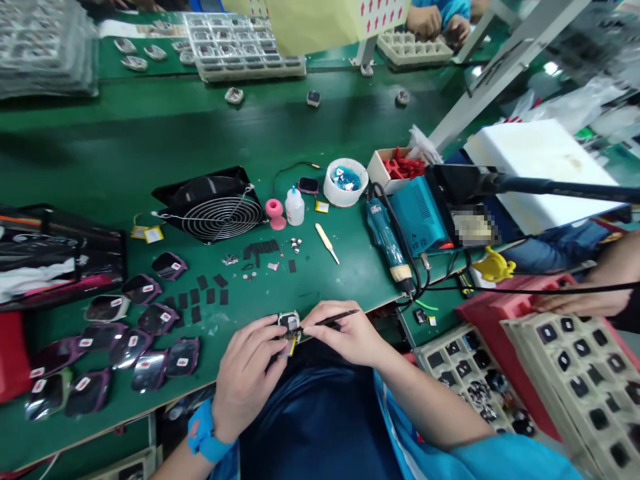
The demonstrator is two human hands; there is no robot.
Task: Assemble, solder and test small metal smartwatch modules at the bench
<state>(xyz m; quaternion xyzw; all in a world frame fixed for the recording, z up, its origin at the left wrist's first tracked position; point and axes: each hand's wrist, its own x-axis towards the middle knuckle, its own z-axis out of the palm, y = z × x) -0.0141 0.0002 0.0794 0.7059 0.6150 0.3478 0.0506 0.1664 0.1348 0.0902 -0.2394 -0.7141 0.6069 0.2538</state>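
Note:
At the table's front edge my left hand (pixel 250 377) holds a small open watch-like device (pixel 289 323), its fingers closed on the left side. A yellow battery (pixel 290 347) hangs at the device's lower side, by the left fingertips. My right hand (pixel 347 333) pinches dark tweezers (pixel 337 318), whose tip end is hidden at the fingers beside the device. Small black pads (pixel 195 297) lie on the green table (pixel 260 287) further left. Several purple-framed covers (pixel 157 319) with red-arrow stickers are at the far left. A cream-handled tool (pixel 327 243) lies beyond my hands.
A fan (pixel 220 210), pink spool (pixel 275 213), white bottle (pixel 295 205) and white bowl (pixel 345 183) stand behind. An electric screwdriver (pixel 387 240) and teal unit (pixel 420 217) with cables are right. Trays (pixel 475 380) sit lower right. Another person's arm (pixel 600 280) is at right.

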